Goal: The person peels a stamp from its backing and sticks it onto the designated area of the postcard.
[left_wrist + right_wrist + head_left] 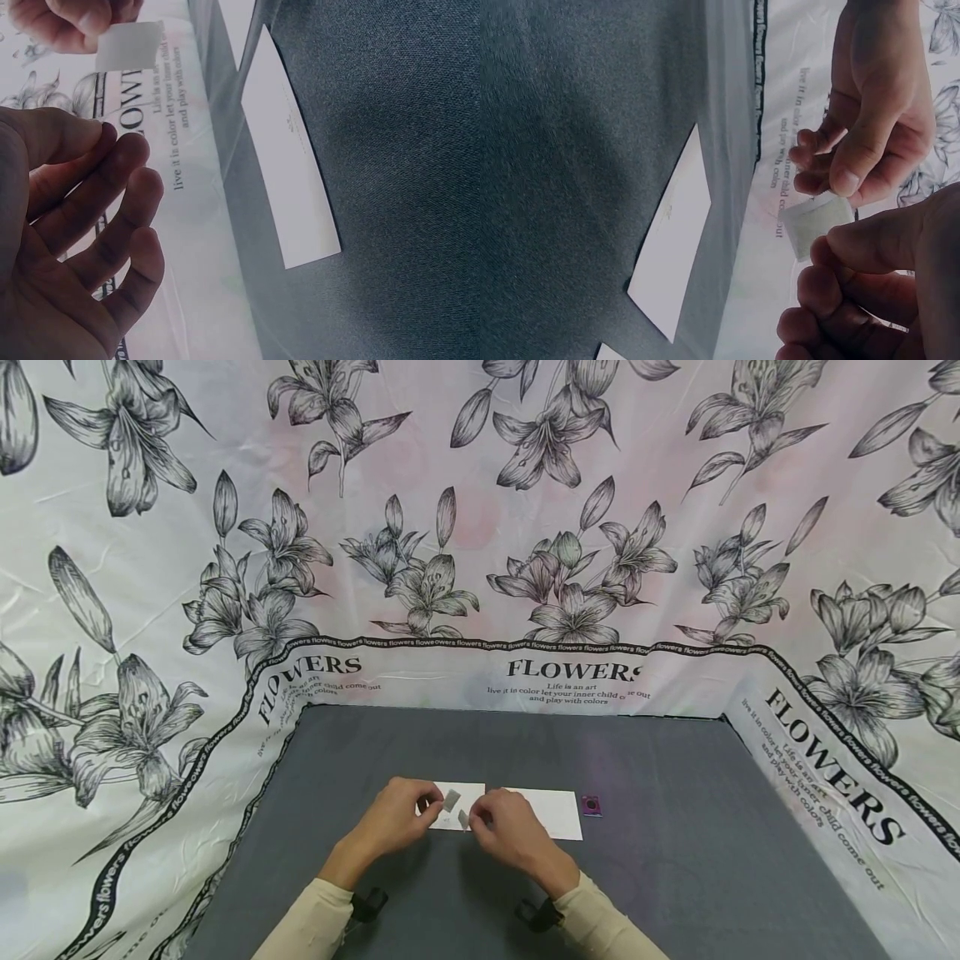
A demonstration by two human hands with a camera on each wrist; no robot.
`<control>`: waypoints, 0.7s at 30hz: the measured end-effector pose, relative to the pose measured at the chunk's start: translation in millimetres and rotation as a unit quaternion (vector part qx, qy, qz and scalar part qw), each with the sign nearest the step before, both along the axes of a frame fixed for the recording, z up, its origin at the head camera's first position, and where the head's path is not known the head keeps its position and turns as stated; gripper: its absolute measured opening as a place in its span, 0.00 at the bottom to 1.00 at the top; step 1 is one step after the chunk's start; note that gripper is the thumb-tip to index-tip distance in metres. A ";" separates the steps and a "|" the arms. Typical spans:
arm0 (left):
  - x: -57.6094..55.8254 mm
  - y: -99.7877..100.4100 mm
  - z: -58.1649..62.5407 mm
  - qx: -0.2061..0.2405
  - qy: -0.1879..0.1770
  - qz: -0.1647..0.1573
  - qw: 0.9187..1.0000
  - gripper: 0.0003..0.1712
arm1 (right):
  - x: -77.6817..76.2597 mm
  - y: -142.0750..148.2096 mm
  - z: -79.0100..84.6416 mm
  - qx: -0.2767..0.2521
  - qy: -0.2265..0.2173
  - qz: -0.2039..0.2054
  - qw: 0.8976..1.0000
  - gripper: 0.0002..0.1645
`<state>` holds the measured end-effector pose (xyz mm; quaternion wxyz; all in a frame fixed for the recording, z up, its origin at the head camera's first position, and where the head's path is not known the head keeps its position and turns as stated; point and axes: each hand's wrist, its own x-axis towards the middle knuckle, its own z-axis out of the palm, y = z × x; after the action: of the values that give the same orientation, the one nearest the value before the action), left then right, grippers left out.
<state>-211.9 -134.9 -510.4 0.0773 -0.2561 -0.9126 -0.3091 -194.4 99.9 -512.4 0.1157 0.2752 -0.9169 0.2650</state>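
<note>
My left hand (397, 814) pinches a small thin grey-white piece (451, 800) between thumb and forefinger; its other fingers curl loosely. Opposite it, my right hand (513, 831) pinches a second small thin piece (463, 819), close by and slightly lower. In the left wrist view, a pale square piece (129, 46) sticks out from the right fingertips. The right wrist view has a whitish, see-through-edged square (817, 223) between both hands' fingertips. Below the hands lies a white card (471, 790) with small faint print.
A second white card (555, 814) lies on the dark grey cloth (675, 793), partly behind the right hand. Right of it sits a small purple square packet (592, 806) with a dark round mark. Flower-printed white sheeting (420, 672) surrounds the table's back and sides.
</note>
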 end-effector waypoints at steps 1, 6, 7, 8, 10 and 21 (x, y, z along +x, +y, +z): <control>0.0 -0.1 0.1 0.000 0.001 -0.001 1.000 0.04 | -0.2 -0.3 -1.1 0.001 -0.001 0.004 1.000 0.06; -0.3 -0.6 -0.4 0.004 0.002 -0.005 1.000 0.04 | 0.0 -2.2 -6.8 0.008 -0.024 0.027 0.999 0.06; -0.2 -0.8 -0.6 0.005 0.001 -0.006 1.000 0.04 | 0.5 -2.5 -7.8 0.009 -0.031 0.033 0.999 0.06; -0.2 -0.8 -0.9 0.006 0.001 -0.007 1.000 0.04 | 0.9 -2.9 -8.5 0.010 -0.036 0.041 0.998 0.06; -0.3 -1.1 -1.1 0.006 0.005 -0.009 1.000 0.04 | 2.1 -3.6 -10.1 0.010 -0.045 0.059 0.997 0.06; -0.5 -2.5 -2.6 0.010 0.012 -0.022 1.000 0.05 | 7.6 -10.1 -20.5 0.010 -0.106 0.107 0.989 0.08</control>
<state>-212.4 -137.4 -513.0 0.0842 -0.2796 -0.9026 -0.3163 -186.8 89.8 -532.9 -0.0142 0.3427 -0.8920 0.2945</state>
